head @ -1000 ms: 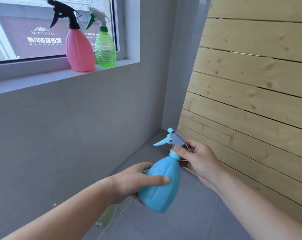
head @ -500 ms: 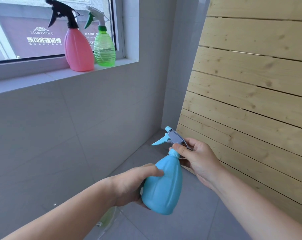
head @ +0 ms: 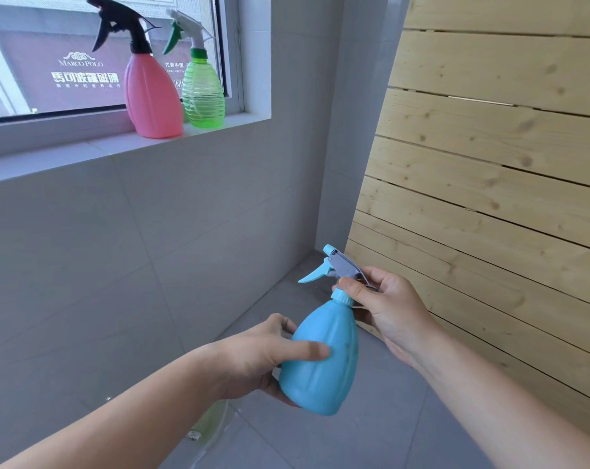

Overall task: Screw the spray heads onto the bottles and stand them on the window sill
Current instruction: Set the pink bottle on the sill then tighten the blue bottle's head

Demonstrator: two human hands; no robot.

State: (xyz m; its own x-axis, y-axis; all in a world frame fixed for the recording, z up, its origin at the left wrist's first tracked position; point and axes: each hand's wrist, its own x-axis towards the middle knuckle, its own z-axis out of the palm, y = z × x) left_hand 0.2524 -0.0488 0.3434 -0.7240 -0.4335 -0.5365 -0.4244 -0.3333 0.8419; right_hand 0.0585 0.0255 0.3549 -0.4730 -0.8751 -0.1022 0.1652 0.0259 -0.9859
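At about ten o'clock in the view the window sill (head: 84,154) runs along the grey tiled wall; on its right end stands the pink bottle (head: 151,96), upright, with a black spray head (head: 124,25) on its neck and the nozzle pointing to nine o'clock; just beside it, at its three o'clock and a little farther back, stands the green bottle (head: 203,93), upright too, with a white spray head (head: 188,25) and a green trigger; whether the two bottles touch I cannot tell. Lower down, near seven o'clock, something pale green and see-through (head: 205,424) lies on the floor, mostly hidden by the left forearm, too unclear to name. The left hand (head: 253,360) grasps the belly of the blue bottle (head: 324,360), thumb laid across its front, fingers curled behind and beneath it; the bottle is held in the air at about six o'clock, well below the sill, its neck tilted toward one o'clock. On that neck sits the blue and grey spray head (head: 337,269), trigger pointing to nine o'clock; the right hand (head: 391,309) pinches it just above the ribbed collar, thumb in front, fingers curled round the back. At three o'clock a panel of pale wooden slats (head: 490,164) leans over the grey floor (head: 371,434).
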